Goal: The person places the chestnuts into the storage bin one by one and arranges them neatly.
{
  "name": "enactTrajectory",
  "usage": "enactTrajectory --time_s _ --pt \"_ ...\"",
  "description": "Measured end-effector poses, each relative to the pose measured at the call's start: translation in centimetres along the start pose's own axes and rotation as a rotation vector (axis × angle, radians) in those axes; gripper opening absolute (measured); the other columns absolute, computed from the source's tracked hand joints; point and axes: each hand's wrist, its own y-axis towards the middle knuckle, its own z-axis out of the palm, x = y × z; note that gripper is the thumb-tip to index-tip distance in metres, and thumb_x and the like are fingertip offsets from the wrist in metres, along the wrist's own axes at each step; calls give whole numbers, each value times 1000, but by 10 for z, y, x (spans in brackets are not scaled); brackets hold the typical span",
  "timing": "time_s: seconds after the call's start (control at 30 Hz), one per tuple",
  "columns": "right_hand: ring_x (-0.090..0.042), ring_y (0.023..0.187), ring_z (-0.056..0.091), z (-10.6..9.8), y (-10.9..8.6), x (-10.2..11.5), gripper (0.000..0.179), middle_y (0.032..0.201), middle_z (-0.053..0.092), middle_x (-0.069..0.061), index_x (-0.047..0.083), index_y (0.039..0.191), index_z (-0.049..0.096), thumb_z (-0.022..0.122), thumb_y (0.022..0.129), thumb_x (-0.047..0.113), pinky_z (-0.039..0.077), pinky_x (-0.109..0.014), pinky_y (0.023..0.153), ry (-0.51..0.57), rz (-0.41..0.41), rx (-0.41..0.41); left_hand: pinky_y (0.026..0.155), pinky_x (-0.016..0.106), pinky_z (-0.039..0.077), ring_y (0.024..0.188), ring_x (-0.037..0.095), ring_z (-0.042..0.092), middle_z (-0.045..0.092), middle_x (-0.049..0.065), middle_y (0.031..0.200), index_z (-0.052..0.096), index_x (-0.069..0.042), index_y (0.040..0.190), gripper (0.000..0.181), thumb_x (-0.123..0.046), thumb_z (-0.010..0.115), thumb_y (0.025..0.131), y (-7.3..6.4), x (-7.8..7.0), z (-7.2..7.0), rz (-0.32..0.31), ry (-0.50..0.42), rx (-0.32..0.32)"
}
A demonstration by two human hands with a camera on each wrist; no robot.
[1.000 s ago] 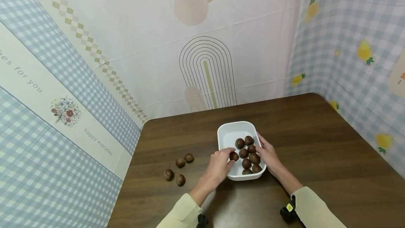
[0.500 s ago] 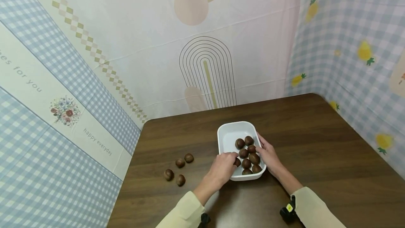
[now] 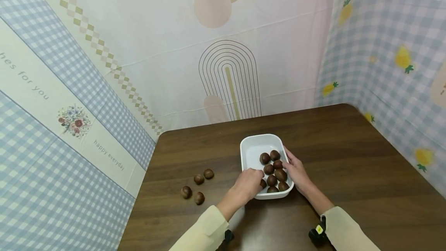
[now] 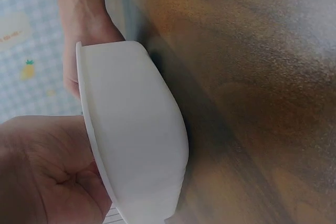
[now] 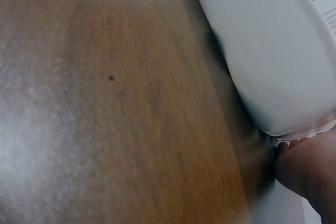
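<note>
On the checked cloth (image 3: 42, 158) to my left I read "happy everyday" and, higher up, "hes for you", the first word cut off at the edge. The print on the right-hand cloth (image 3: 379, 49) is cut off too, and the yellow mark on my right wrist camera (image 3: 317, 234) is too small to make out.

My left hand (image 3: 248, 184) covers the near-left part of the white dish (image 3: 252, 151), and its fingertips are hidden. The fingers bend down inside, at a nut (image 3: 263, 184) that shows only in part; I cannot tell whether they pinch it.

My right hand (image 3: 296, 170) holds the dish's right side, thumb at the rim, fingers around the outside, some tips showing low against the wall in the right wrist view. Both wrist views show mostly the outer wall, which hides the contents.

Eight other nuts (image 3: 280, 174) lie in the dish's right and near part, the nearest partly behind the wall. Four loose nuts (image 3: 199, 179) sit on the table (image 3: 348, 158), left of the dish and well apart from it.
</note>
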Motion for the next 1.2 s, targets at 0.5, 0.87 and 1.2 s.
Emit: enactTrajectory --time_s 0.5,0.87,1.2 --pt "-33 155 29 -1 1 -3 70 173 25 -17 10 169 25 46 104 -6 36 -6 99 8 -14 13 80 36 57 88 14 75 79 1 97 79 -11 110 16 -15 81 94 -3 9 -18 11 -164 0" --pt "-32 155 29 -3 4 -7 68 173 27 -14 10 170 24 45 106 -4 37 -6 99 6 1 12 89 22 58 97 8 76 81 0 109 78 -10 119 18 -10 74 102 -10 49 -51 -13 -492 -120" --pt "-31 157 27 -2 2 -1 67 174 25 -13 9 170 23 45 107 -2 34 -6 101 3 9 18 95 30 59 114 24 74 77 10 124 73 -5 131 29 -5 72 102 -41 101 -76 -117 -790 -353"
